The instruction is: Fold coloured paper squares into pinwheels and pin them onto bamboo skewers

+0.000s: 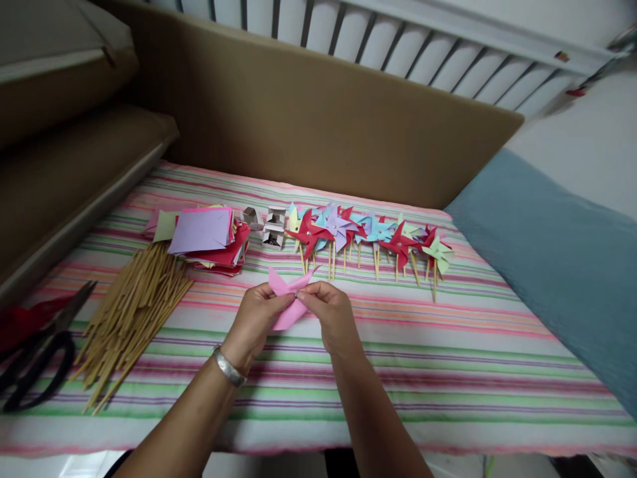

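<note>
A pink paper pinwheel [287,318], its blades partly folded in, is held up over the striped cloth between both hands. My left hand [256,315] pinches it from the left, thumb near the centre. From the right, my right hand [331,309] grips it with thumb and forefinger at the middle. Something tiny sits between the two thumbs at the centre; I cannot make out what it is. Beyond the hands lies a row of finished pinwheels [340,227] on sticks, in red, purple, blue and pale green.
Left of the hands are a stack of coloured paper squares [200,230], a pile of thin wooden sticks [134,312] and black-handled scissors [50,352]. Small open boxes [273,228] stand beside the paper. A brown board [318,126] rises behind the striped cloth [448,358].
</note>
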`<state>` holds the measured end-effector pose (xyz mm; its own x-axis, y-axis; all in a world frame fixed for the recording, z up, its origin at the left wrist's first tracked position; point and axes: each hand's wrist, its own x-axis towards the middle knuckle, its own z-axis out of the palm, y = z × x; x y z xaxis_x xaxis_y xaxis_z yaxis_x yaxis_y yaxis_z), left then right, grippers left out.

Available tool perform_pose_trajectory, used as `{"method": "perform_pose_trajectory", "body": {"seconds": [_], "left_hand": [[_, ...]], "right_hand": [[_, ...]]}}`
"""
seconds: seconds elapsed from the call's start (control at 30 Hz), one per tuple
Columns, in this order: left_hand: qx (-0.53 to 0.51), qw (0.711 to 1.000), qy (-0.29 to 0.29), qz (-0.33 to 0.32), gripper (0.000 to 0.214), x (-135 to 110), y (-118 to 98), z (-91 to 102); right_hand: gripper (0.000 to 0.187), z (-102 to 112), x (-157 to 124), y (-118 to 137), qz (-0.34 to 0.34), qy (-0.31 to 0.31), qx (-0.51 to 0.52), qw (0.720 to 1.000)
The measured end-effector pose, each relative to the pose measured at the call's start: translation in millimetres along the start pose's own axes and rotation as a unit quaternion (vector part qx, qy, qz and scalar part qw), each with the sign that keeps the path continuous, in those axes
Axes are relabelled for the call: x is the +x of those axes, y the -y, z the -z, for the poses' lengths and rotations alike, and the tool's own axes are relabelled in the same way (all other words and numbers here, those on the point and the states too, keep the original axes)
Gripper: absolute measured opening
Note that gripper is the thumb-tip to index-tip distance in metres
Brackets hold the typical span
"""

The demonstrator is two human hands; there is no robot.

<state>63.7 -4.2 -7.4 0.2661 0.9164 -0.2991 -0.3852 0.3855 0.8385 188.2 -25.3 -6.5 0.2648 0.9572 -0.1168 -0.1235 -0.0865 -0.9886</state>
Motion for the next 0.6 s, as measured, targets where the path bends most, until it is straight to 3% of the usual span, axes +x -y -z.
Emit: {"method": "perform_pose_trajectory", "body": {"seconds": [0.27,0.4,0.6], "left_hand": [[-0.033,0.998,0.051,0.013,0.026,-3.1,-7.5,-2.9],[-0.044,0.998,0.047,0.011,0.028,-3.2,-5.6,-4.0],[-0.039,0.999,0.032,-0.007,0.024,-1.9,-4.8,-0.1]], "right_hand": [[0.012,3.3,-0.1,-0.3,0.026,0.003,-0.034,0.999],[0.015,1.3,-2.1,4.8,0.029,0.012,-0.020,0.999],[0.025,-3.1,-12.0,14.9,0.097,0.024,-0.055,0.993]]}}
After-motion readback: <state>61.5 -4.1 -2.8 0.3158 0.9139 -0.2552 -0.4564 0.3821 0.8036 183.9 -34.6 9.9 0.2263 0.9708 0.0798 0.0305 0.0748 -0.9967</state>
